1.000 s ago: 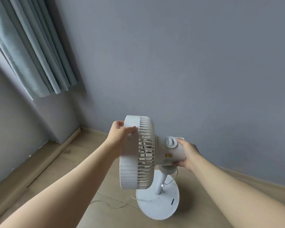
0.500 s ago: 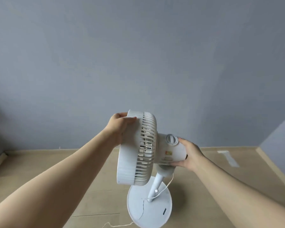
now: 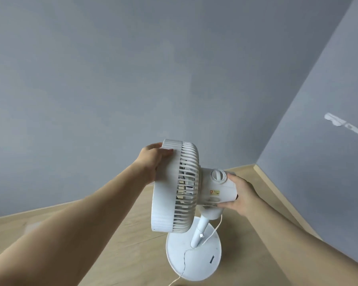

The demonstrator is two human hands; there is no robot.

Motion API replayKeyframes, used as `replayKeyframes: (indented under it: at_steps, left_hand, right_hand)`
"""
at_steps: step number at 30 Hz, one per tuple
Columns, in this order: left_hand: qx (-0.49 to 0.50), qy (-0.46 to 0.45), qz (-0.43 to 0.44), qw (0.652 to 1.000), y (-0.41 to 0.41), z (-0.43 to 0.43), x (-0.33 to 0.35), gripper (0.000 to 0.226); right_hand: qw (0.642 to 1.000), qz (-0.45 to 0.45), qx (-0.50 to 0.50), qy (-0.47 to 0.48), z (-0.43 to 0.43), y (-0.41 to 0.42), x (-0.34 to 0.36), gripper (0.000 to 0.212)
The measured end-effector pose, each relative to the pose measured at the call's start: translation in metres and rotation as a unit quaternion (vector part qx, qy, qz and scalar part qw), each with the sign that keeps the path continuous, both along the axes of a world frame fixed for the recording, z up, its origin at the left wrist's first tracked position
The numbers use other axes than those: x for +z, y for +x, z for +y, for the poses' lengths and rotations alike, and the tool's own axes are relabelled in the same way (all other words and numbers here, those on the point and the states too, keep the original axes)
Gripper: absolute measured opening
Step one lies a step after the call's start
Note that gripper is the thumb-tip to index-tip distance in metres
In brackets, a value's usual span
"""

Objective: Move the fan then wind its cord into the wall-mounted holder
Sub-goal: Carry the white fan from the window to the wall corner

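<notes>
White fan [image 3: 187, 195], left grip [image 3: 153, 159] clasping its cage [image 3: 165, 203], right grip [image 3: 243, 196] clasping its motor [image 3: 216, 193], has been carried to another corner, cord [image 3: 213, 232] unwound.

The round white plastic fan [image 3: 163, 193] looks smooth and matt, its grille [image 3: 187, 182] ribbed. Its thin white cord [image 3: 217, 227] has a smooth plastic sheath. The pale wood-grain floor [image 3: 132, 254] is matt, and the grey-blue painted wall [image 3: 132, 79] is flat matt, with 1 rough white scraped patch [image 3: 343, 124].
</notes>
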State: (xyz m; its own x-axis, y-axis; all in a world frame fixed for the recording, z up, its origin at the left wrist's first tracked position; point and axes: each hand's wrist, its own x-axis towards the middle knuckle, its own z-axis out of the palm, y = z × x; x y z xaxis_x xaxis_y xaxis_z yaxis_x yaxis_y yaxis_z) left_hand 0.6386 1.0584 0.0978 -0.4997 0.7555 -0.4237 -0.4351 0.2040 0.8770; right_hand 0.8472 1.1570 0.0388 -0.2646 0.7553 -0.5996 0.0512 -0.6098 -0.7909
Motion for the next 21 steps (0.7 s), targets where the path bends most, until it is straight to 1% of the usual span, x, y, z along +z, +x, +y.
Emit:
replayKeyframes:
  at_steps: [2,6,9,10,14,15,16,17,18,19,20,21]
  left_hand:
    - [-0.024,0.003,0.001,1.0,0.014,0.04,-0.002,0.037]
    - [-0.07,0.002,-0.002,0.998,0.041,0.122,-0.006,0.027]
    - [-0.095,-0.006,-0.008,0.995,0.058,0.184,-0.006,0.019]
    - [-0.103,-0.01,-0.008,0.995,0.063,0.203,-0.005,0.018]
    - [-0.129,-0.014,-0.008,0.992,0.085,0.266,-0.001,0.017]
    - [-0.134,-0.012,-0.008,0.991,0.091,0.28,-0.001,0.018]
    - [-0.139,-0.011,-0.008,0.99,0.098,0.296,0.0,0.019]
    - [-0.141,-0.012,-0.008,0.99,0.104,0.31,0.0,0.019]
    - [-0.142,-0.013,-0.009,0.99,0.11,0.324,-0.001,0.019]
    - [-0.143,-0.015,-0.008,0.99,0.115,0.338,-0.001,0.019]
    - [-0.142,-0.016,-0.009,0.99,0.121,0.351,-0.002,0.018]
    - [-0.142,-0.017,-0.009,0.99,0.129,0.367,-0.003,0.019]
  right_hand:
    - [1.0,-0.005,-0.017,0.004,0.028,0.021,-0.001,0.031]
    - [0.999,-0.019,-0.036,0.017,0.086,0.055,-0.002,0.031]
    - [0.997,-0.017,-0.073,0.002,0.132,0.073,0.003,0.016]
    - [0.997,-0.023,-0.079,0.006,0.146,0.08,0.007,0.014]
    - [0.996,-0.06,-0.039,0.058,0.2,0.106,0.014,0.043]
    - [0.994,-0.064,-0.068,0.058,0.216,0.114,0.012,0.054]
    - [0.991,-0.046,-0.118,0.035,0.235,0.118,0.01,0.068]
    - [0.99,-0.06,-0.124,0.028,0.251,0.122,0.009,0.081]
    - [0.992,-0.072,-0.102,0.008,0.261,0.124,0.009,0.089]
    - [0.99,-0.11,-0.078,0.048,0.279,0.134,-0.001,0.092]
    - [0.991,-0.117,-0.063,0.027,0.294,0.137,-0.004,0.092]
    - [0.99,-0.11,-0.081,0.045,0.306,0.143,-0.003,0.089]
